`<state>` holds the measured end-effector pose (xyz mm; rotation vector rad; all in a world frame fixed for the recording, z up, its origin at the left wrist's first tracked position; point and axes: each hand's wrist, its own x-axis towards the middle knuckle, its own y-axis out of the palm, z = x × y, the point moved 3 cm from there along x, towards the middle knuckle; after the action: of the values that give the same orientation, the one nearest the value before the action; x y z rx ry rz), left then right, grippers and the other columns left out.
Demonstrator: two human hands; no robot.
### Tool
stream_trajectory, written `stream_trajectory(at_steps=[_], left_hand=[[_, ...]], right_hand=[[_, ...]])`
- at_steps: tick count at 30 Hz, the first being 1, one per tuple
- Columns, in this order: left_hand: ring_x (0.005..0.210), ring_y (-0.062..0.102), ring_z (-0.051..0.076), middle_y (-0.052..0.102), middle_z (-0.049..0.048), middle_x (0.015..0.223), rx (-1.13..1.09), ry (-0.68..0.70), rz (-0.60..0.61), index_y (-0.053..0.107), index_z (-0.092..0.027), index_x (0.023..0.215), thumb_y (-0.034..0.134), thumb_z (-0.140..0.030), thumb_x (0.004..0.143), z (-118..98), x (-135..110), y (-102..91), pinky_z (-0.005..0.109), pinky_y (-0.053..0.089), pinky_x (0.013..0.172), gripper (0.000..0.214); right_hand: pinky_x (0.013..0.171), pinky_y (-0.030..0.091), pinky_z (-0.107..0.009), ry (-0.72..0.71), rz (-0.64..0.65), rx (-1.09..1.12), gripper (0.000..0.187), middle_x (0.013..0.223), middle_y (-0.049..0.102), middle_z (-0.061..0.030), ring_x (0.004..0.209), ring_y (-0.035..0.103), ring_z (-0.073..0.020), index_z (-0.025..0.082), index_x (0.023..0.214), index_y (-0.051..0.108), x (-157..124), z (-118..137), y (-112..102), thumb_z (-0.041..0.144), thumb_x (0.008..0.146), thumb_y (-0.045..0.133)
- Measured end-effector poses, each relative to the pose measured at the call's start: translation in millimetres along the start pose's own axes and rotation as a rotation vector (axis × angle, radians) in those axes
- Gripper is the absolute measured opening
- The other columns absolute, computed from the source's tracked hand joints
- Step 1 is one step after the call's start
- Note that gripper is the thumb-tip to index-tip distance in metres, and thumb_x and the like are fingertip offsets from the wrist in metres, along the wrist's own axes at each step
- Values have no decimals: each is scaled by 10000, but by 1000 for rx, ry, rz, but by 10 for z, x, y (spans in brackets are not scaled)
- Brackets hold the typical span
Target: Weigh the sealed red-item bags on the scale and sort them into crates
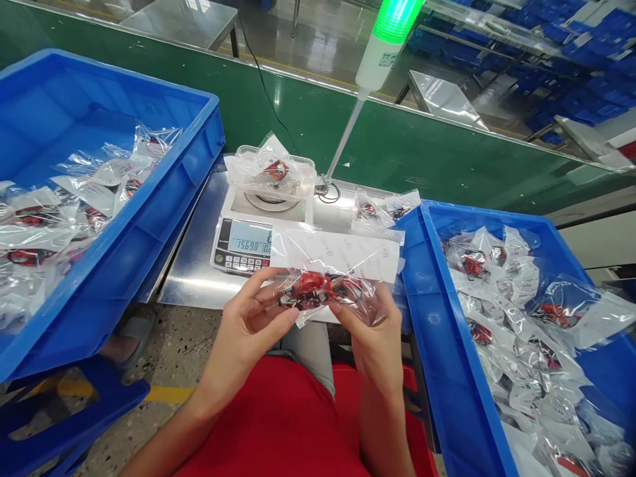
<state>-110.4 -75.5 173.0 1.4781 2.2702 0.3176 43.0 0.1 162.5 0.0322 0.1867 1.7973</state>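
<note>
Between my left hand (258, 315) and my right hand (372, 324) is a clear plastic bag (322, 288) with red and black parts and a white printed paper in it. Fingers and thumbs of both hands are closed on its lower half, one at each side. What the parts are I cannot make out. Just beyond the bag stands a digital scale (243, 242), its display partly covered by the paper. On the scale sits a clear tray (298, 189) holding another such bag (275, 170).
A blue crate (199, 132) of similar bags stands on the left, another blue crate (422, 318) of them on the right. Two or so bags (382, 211) lie behind on the metal table (189, 278). A pole with a lit green signal lamp (395, 23) rises beside the scale.
</note>
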Motion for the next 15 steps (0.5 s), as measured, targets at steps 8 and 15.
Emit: stream_trajectory(at_steps=[8, 15], left_hand=[[1100, 721, 223, 766, 57, 1177, 63, -15, 17, 657, -236, 1194, 757, -332, 886, 14, -13, -21, 276, 598, 924, 337], [999, 751, 192, 793, 23, 1059, -1, 21, 6, 700, -255, 1088, 742, -337, 903, -3, 9, -10, 218, 606, 810, 207]], right_hand=[[779, 615, -265, -11, 13, 44, 267, 924, 805, -9, 864, 763, -175, 210, 938, 711, 15, -7, 2, 194, 731, 879], [768, 608, -257, -7, 21, 17, 266, 919, 801, -3, 854, 756, -170, 215, 934, 702, 5, 3, -5, 210, 735, 880]])
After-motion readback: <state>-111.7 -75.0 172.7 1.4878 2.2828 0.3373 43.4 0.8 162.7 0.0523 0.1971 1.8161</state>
